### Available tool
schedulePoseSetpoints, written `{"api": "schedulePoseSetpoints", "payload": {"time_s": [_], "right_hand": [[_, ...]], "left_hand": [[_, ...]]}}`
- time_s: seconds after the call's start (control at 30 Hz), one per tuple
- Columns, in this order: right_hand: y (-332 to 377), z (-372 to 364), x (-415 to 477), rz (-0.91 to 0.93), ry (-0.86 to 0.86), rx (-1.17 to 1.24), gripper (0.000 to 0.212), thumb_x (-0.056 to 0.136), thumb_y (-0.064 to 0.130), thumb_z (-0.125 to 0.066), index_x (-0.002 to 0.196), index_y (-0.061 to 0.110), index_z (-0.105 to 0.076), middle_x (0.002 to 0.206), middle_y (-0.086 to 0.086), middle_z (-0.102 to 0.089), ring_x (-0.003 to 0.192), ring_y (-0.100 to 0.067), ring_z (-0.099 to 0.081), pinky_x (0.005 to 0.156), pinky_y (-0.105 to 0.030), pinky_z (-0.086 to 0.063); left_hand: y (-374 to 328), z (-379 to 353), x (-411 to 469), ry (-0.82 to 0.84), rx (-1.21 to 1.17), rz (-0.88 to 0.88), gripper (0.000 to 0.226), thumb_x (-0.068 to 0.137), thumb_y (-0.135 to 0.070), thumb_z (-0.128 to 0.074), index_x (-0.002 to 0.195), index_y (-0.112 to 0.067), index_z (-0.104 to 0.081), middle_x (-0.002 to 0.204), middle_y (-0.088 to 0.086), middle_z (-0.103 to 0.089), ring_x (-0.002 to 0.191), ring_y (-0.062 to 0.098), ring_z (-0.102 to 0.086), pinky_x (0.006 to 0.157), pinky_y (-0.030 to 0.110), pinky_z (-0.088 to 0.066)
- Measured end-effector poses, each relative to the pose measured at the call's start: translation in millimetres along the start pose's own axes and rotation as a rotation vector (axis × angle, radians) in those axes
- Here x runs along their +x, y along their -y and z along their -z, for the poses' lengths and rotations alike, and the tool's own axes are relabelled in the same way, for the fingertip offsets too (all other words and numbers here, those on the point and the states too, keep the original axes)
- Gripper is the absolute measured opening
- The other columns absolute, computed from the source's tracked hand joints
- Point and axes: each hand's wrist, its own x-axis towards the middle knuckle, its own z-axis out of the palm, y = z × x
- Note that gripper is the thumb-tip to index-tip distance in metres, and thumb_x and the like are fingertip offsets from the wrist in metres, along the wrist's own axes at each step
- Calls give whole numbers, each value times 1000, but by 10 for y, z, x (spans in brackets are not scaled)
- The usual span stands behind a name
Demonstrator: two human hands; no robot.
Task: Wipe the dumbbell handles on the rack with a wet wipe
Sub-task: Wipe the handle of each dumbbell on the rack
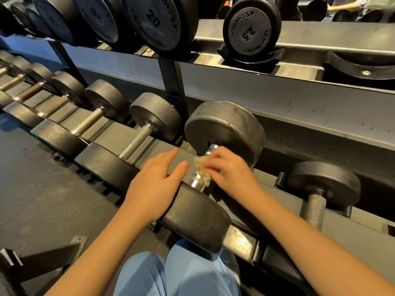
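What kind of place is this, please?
Most likely a gym's free-weight area. A two-tier metal rack holds a row of dumbbells with knurled handles, the upper weights are stamped 20 and 2.5, and the floor looks like dark rubber matting.

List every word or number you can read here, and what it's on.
"20" and "TECHNOGYM": end of the large dumbbell, upper shelf, seen upside down.
"2.5" and "TECHNOGYM": end of the small dumbbell to its right.
"20": end of the next dumbbell to the left; its brand lettering is too blurred to read.
Lower dumbbells: no text visible.
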Motion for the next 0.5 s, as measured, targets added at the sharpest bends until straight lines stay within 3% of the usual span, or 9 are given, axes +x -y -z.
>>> {"api": "schedulePoseSetpoints", "payload": {"time_s": [0.1,0.2,0.33,0.5], "right_hand": [[-5,-12,132,-195,-114,-62,13,89,18,-63,96,8,-68,86,12,-49,74,0,-47,66,-27,-47],[65,-34,51,-17,-64,-147,11,83,13,-67,90,6,-71,90,-3,-58,81,-19,-55,65,-31,-50],[80,40,-80,60,139,-49,19,81,19,-71,97,9,-73,98,-4,-61,92,-20,-58,76,-30,-51],[-18,-20,68,-107,-54,-176,14,84,15,-69,95,6,-69,105,-10,-55,89,-21,-55,65,-39,-55]], "left_hand": [[2,-12,-4,-12,-3,0,66,92,-62,-32,147,-26,-31,152,-8,-33,138,7,-30,113,33,-27],[15,-10,-4,-7,-9,0,71,88,-64,-31,147,-26,-31,151,-9,-34,137,7,-31,112,32,-29],[0,-2,2,-10,-28,4,78,79,-65,-25,147,-26,-32,151,-9,-35,137,7,-32,112,36,-31],[-12,-3,-16,-16,-28,10,76,82,-65,-27,147,-26,-32,151,-9,-35,136,8,-33,111,38,-32]]}}
